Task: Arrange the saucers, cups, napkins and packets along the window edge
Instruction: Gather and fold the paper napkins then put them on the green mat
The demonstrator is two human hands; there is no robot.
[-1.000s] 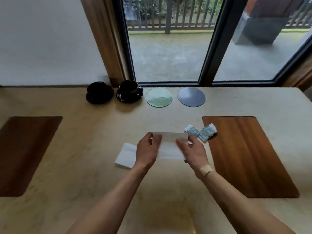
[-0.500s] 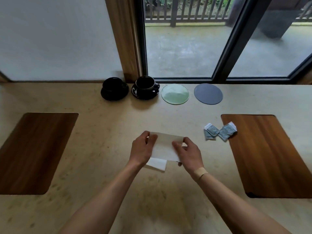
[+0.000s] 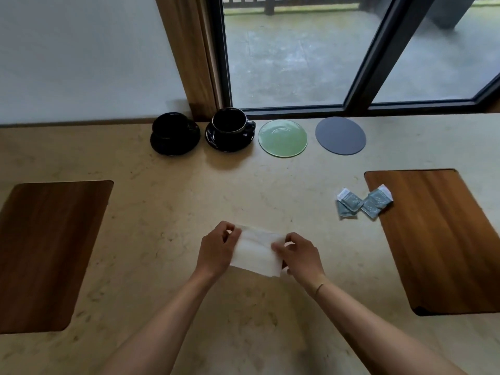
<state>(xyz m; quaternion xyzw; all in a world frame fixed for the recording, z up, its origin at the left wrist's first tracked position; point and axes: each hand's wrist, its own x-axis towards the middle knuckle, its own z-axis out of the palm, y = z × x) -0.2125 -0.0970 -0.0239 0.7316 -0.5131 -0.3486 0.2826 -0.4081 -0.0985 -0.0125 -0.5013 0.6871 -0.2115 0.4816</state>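
My left hand [image 3: 216, 253] and right hand [image 3: 300, 255] pinch the short ends of a white napkin [image 3: 255, 254], well short of the window [image 3: 297, 55]. Soft, light paper: I judge edge grips best. Beyond lie packets [image 3: 362, 203]; under the window, saucers [image 3: 282, 138] and cups [image 3: 229, 123].

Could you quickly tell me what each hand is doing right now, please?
Left hand: closed, pinching the left edge of the white napkin.
Right hand: closed, pinching the same napkin's right edge.
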